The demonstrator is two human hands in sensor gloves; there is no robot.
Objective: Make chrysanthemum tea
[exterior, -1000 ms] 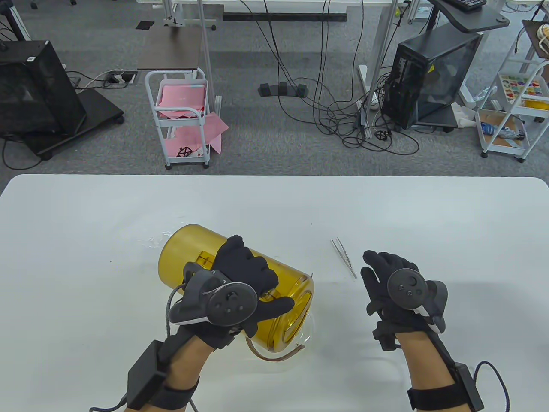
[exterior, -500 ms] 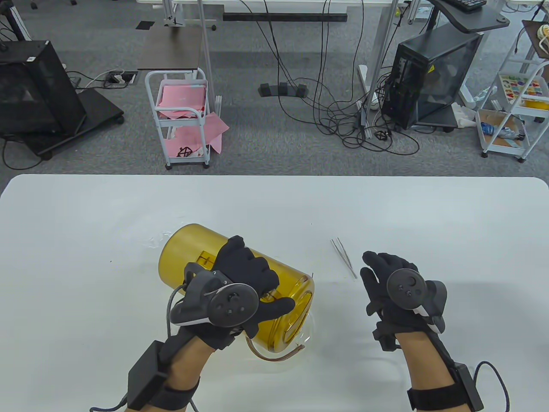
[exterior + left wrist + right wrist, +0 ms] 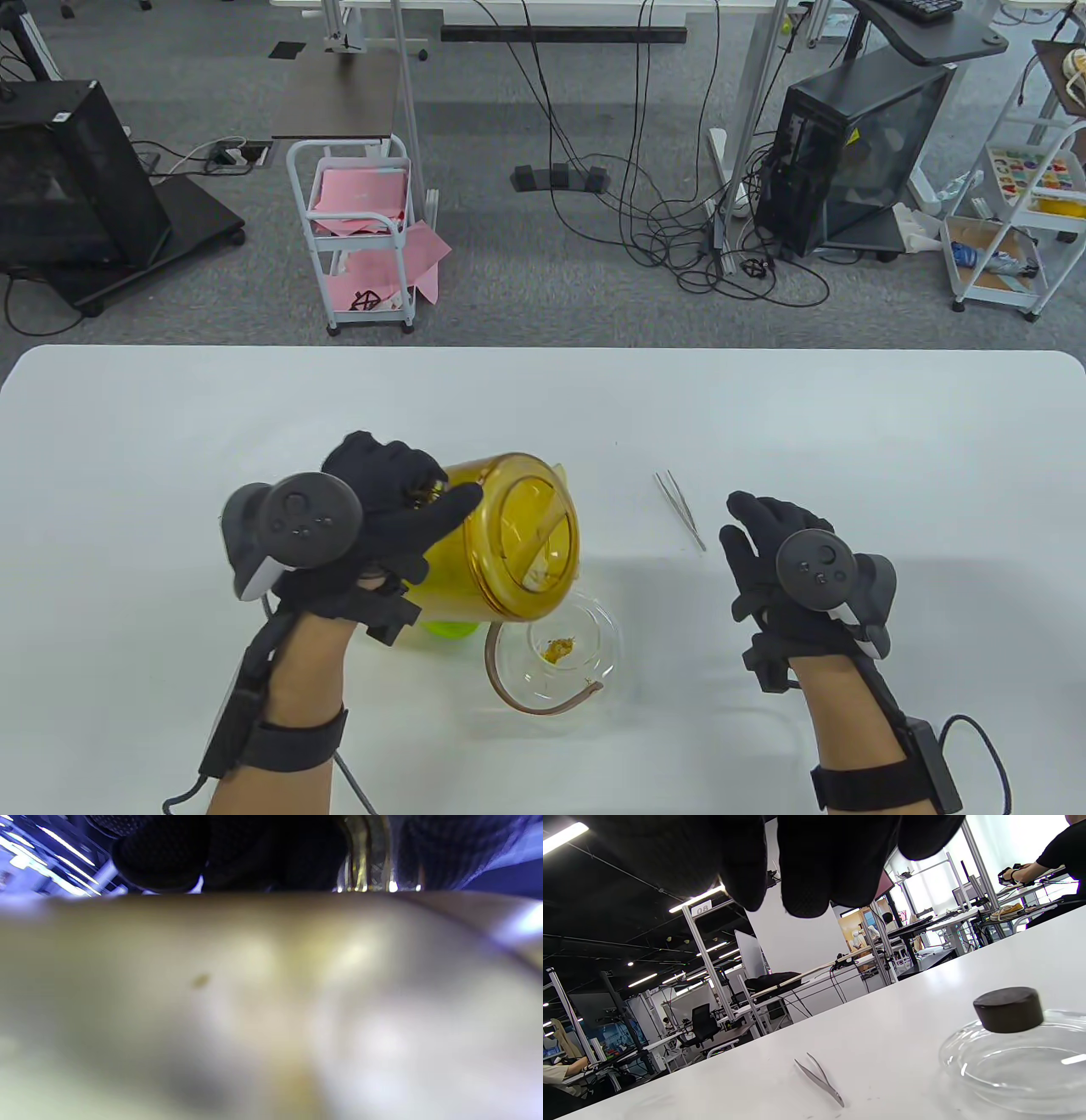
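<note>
White desk (image 3: 848, 424), pour step: my left hand (image 3: 373, 526) grips the amber pitcher (image 3: 501, 535) tilted over the glass teapot (image 3: 556, 658) at 6 o'clock, flowers (image 3: 557, 649) inside, right hand (image 3: 785, 569) open and idle near tweezers (image 3: 679, 508); next I'd right the pitcher and fit the lid (image 3: 1008, 1010).

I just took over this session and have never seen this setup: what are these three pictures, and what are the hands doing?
These are a person's two gloved hands, each with a tracker strapped on its back. The table view looks down from above; the other two come from wrist cameras. The left hand grips an amber pitcher, which fills the blurred left wrist view. The pitcher is tilted above a glass teapot holding yellow flower bits. The right hand hovers open, holding nothing. Tweezers lie on the white table. The right wrist view also shows a glass lid with a dark knob.
</note>
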